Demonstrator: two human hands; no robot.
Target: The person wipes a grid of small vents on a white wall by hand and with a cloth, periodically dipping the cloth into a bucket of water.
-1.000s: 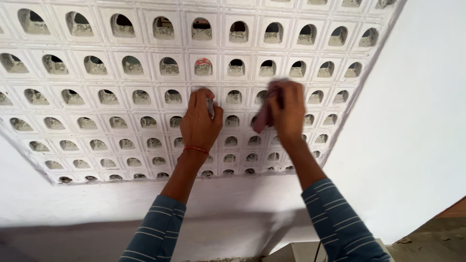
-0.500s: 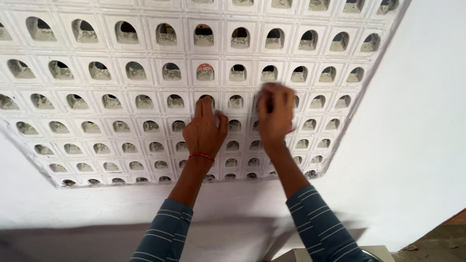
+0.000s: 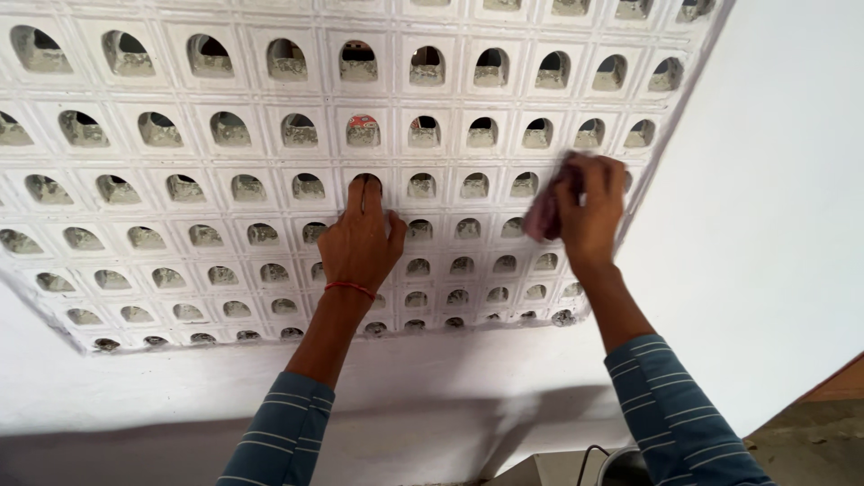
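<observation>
A white lattice wall panel [image 3: 225,207] with rows of small arched openings fills the view. My left hand [image 3: 362,238] rests flat against it near the middle, fingertips hooked into one arched opening. My right hand [image 3: 589,211] is pressed to the panel near its right edge, gripping a small pinkish-brown pad or cloth [image 3: 543,214] against the surface. Both arms wear blue striped sleeves, and a red thread circles my left wrist.
One opening above my left hand shows a red-and-white patch [image 3: 363,129]. Plain white wall [image 3: 774,207] lies to the right of the panel and below it. A dark cable and a grey rim [image 3: 594,459] show at the bottom.
My right hand with the pad has slid rightward along the panel toward its right edge. My left hand has stayed on the same opening.
</observation>
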